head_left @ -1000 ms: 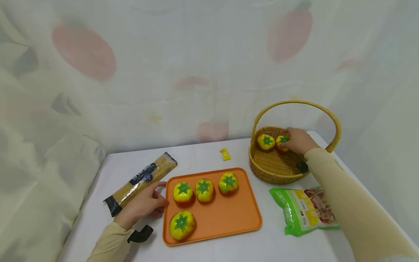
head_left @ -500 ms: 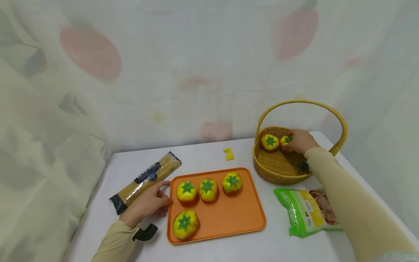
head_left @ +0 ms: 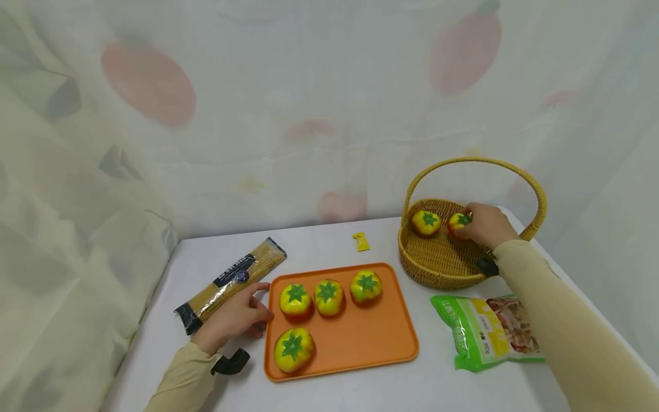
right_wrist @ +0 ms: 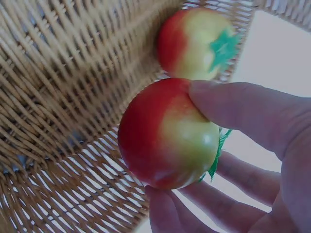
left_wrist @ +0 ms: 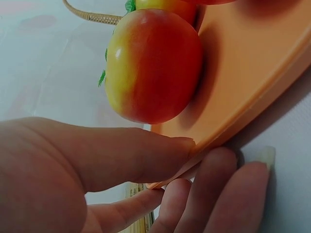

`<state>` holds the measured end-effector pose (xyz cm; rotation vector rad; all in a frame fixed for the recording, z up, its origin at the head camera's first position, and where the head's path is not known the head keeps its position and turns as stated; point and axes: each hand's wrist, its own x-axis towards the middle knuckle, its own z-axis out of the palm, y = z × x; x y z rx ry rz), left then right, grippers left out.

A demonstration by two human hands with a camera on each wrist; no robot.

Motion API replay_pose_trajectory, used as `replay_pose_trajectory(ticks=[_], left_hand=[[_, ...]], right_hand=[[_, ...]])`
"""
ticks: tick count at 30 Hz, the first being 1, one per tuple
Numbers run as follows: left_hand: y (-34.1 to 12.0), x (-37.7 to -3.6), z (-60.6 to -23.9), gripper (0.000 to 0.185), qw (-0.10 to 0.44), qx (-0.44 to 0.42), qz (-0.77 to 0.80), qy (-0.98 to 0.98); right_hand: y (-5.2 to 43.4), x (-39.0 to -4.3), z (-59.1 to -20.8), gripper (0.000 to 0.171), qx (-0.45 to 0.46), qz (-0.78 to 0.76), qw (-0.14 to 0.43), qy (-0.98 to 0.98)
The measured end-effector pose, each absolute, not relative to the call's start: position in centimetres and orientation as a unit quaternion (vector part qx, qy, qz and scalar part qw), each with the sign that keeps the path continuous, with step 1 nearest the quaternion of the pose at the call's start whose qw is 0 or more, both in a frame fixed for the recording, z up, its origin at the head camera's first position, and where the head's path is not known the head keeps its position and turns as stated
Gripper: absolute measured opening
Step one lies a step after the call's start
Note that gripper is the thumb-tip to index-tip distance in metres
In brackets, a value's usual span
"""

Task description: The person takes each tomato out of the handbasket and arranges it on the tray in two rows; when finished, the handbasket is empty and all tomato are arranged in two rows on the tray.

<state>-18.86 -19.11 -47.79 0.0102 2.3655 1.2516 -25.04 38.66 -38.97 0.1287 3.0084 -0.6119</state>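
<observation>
**Holding a toy tomato in the basket**

I am holding a tomato (right_wrist: 167, 136) with my right hand (head_left: 486, 226). My thumb is pressing on top of it and my fingers (right_wrist: 194, 208) are curling under it, so my hand is wrapped round it. It is sitting inside the basket (head_left: 437, 266), at the right of the head picture, just beside a second tomato (head_left: 425, 222).

I am guessing the tomato is a light toy. It is looking smooth and shiny, so I think it could slip. It is round, so I think it could roll too. I think the fat middle is the best place to hold it, not the little green leaf on top.

My left hand (head_left: 234, 317) is pinching the left edge of the orange tray (head_left: 370, 337), thumb on top and fingers underneath. Four tomatoes are sitting on the tray, near the bottom middle of the picture.

Everything is lying on a white table (head_left: 319, 246). The basket floor is bumpy. A pack of spaghetti (head_left: 231, 283) is lying at the left, a green bag (head_left: 484, 332) at the lower right, and a small yellow packet (head_left: 361, 241) in the middle. A pale curtain with pink spots is hanging behind.
</observation>
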Motion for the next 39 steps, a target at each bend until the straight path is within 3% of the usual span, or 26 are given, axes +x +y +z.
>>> replay_pose_trajectory(ticks=[14,20,26,39], left_hand=[[-18.4,-19.2,-47.5,0.071,0.227,-0.005,0.453,0.862],[-18.1,-19.3,-47.5,0.069,0.226,-0.006,0.455,0.861],[-18.0,-19.5,-47.3,0.070,0.229,-0.001,0.454,0.861],[-18.1,-19.6,-47.6,0.070,0.227,-0.017,0.460,0.858]], right_hand=[[34.0,-19.8,-35.8,0.066,-0.047,-0.201,0.015,0.978],[31.0,-17.8,-35.7,0.063,-0.099,-0.191,-0.024,0.976],[27.3,-15.5,-36.4,0.059,-0.124,-0.236,-0.050,0.963],[20.3,-12.5,-39.6,0.059,-0.205,-0.246,-0.030,0.947]])
